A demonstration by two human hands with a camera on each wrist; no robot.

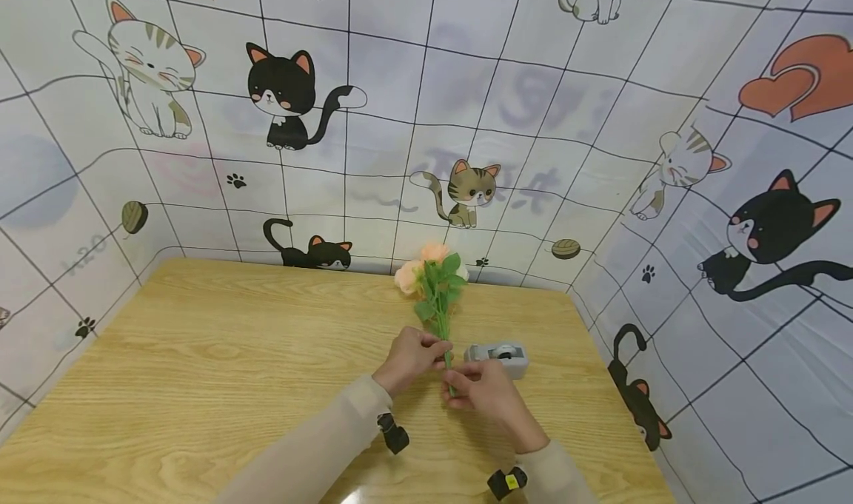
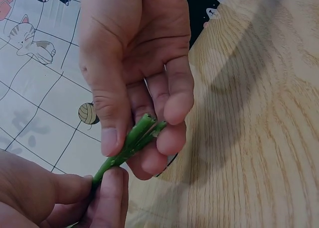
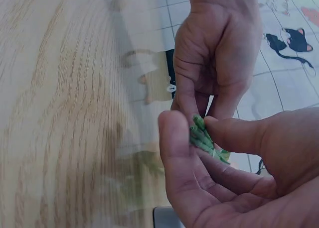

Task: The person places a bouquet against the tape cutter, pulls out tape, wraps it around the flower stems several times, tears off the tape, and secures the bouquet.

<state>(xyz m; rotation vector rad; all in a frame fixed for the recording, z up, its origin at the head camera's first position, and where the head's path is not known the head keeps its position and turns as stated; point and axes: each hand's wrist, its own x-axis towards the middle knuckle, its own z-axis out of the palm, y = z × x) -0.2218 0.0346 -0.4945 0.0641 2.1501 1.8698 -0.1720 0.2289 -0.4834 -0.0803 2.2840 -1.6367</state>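
Note:
A bunch of artificial flowers [image 1: 436,286] with peach and white blooms and green leaves points away from me over the table. My left hand [image 1: 409,360] pinches its green stems [image 2: 104,169] between thumb and fingers. Just below, nearer to me, my right hand [image 1: 489,393] holds the lower stems. The cut stem ends [image 3: 197,128] show between the right thumb and fingers in the right wrist view. In the left wrist view the right hand [image 2: 139,73] reaches in from the top, its fingers half curled behind the stems.
A grey tape dispenser [image 1: 516,367] stands on the wooden table [image 1: 233,356], just behind my right hand. Cat-printed sheeting [image 1: 386,119] hangs behind the table and along its sides. Black wrist cameras [image 1: 393,434] are strapped at both cuffs.

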